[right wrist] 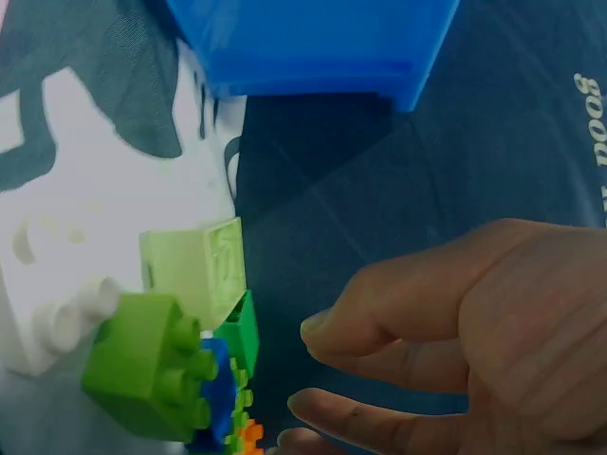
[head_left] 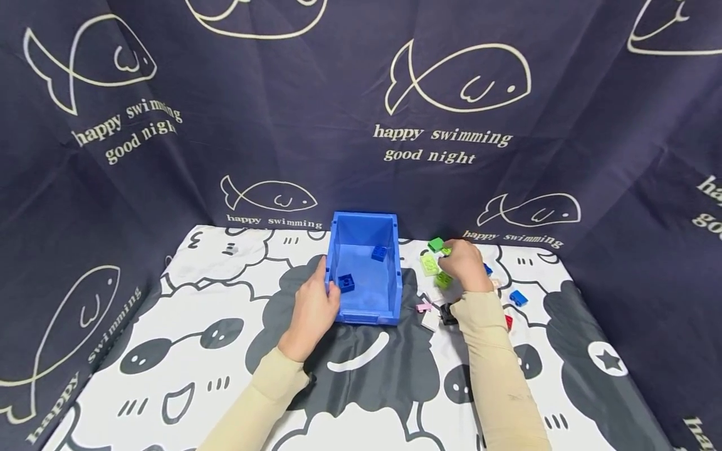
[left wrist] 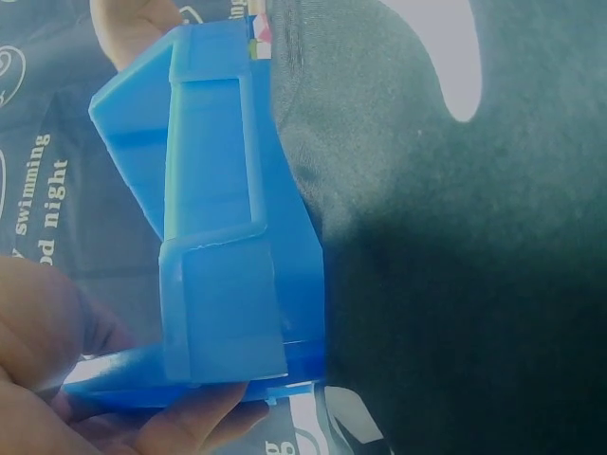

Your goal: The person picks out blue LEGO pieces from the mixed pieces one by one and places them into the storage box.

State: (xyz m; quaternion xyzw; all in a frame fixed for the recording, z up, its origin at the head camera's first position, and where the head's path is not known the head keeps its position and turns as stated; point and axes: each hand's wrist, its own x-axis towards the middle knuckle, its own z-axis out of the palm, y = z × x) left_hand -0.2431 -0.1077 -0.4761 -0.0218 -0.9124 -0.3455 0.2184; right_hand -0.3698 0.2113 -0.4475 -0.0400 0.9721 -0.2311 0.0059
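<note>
A blue plastic bin (head_left: 363, 275) stands on the cloth with two dark blue toy bricks (head_left: 346, 283) inside. My left hand (head_left: 313, 304) grips its left wall, the thumb over the rim; in the left wrist view several fingers (left wrist: 194, 417) curl under that wall. To the bin's right, my right hand (head_left: 467, 266) hovers at a group of toy bricks. Thumb and fingers are apart with nothing between them in the right wrist view. Nearest are a pale green brick (right wrist: 185, 270), a dark green brick (right wrist: 247, 336) and a lime green brick (right wrist: 142, 370).
Around my right forearm lie a pink piece (head_left: 423, 307), a white brick (head_left: 430, 321), a black piece (head_left: 447, 314), a blue brick (head_left: 518, 297) and a red brick (head_left: 509, 322). A dark fish-print curtain (head_left: 361, 125) rises behind the cartoon-print cloth (head_left: 192, 326).
</note>
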